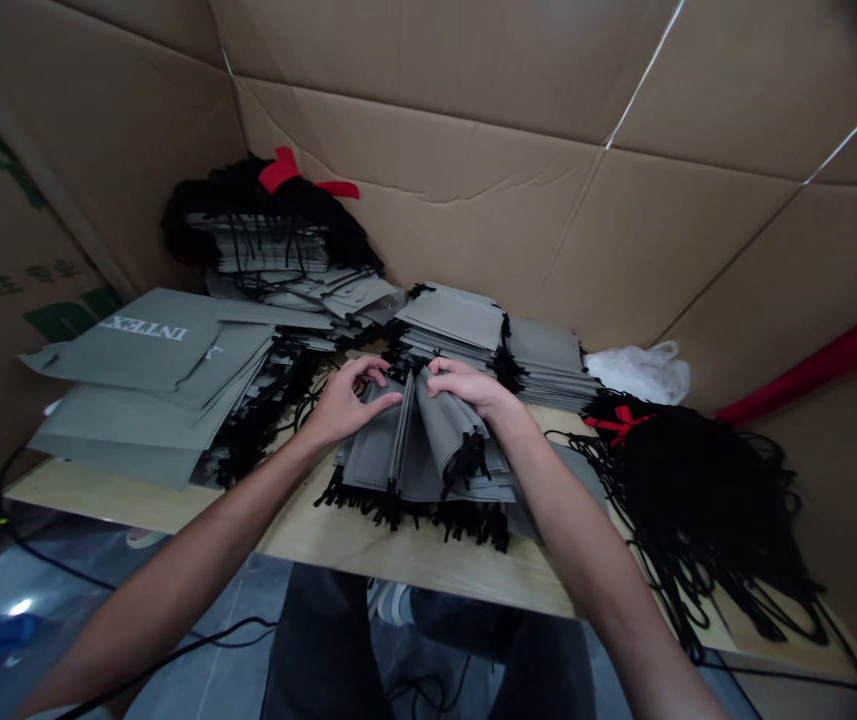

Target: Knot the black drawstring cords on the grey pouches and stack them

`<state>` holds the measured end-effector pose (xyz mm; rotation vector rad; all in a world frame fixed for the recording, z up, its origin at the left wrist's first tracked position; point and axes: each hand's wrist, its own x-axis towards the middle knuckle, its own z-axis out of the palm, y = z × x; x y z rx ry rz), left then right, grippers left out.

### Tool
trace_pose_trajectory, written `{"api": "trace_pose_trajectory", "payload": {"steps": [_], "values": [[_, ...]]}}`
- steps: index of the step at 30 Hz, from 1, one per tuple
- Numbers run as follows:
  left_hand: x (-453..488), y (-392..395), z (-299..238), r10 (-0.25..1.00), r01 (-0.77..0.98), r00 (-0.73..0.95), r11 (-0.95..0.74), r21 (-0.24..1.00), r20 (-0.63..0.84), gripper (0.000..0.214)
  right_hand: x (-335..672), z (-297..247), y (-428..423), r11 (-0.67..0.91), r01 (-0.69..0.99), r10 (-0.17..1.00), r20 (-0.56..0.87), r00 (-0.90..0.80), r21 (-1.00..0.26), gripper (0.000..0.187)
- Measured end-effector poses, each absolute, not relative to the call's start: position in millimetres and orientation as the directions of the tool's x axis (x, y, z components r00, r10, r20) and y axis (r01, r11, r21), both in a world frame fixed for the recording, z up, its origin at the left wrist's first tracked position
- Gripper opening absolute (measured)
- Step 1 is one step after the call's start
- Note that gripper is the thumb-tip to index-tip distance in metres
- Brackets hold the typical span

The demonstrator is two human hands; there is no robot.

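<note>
A stack of grey fabric pouches (375, 455) with black cord ends along the near edge lies before me on the table. My right hand (465, 385) pinches the upper edge of a folded-over pouch (443, 432) and bends it to the right, so the pile fans apart. At the left of the fan, my left hand (357, 395) has its thumb and fingers apart. Its thumb tip lies by the standing pouch edges; I cannot tell whether it touches them. The undersides of the pile are hidden.
Larger grey bags (150, 345) with white lettering are piled at left. Behind are more grey stacks (450, 315) and a black cord bundle (248, 195). Another black cord bundle (705, 490) and a clear plastic bag (642, 370) lie right. Cardboard walls (428, 150) enclose the table.
</note>
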<state>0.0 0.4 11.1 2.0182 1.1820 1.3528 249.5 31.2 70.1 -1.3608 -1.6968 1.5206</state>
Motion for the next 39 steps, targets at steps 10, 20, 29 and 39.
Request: {"api": "trace_pose_trajectory", "payload": {"steps": [10, 20, 29, 39], "values": [[1, -10, 26, 0.893, 0.369, 0.246, -0.447, 0.815, 0.378, 0.04, 244, 76, 21, -0.143, 0.303, 0.9, -0.251, -0.357, -0.942, 0.024], [34, 1, 45, 0.944, 0.111, 0.321, 0.048, 0.993, -0.082, 0.051, 233, 82, 9, -0.129, 0.139, 0.924, -0.17, -0.344, -0.982, 0.041], [36, 15, 26, 0.962, -0.009, 0.173, 0.217, 0.976, -0.213, 0.039, 246, 89, 9, -0.2, 0.183, 0.9, -0.254, -0.354, -0.963, 0.037], [33, 3, 23, 0.983, -0.048, 0.135, 0.134, 0.99, -0.126, 0.041, 237, 85, -2, -0.134, 0.259, 0.893, -0.23, -0.386, -0.956, 0.029]]}}
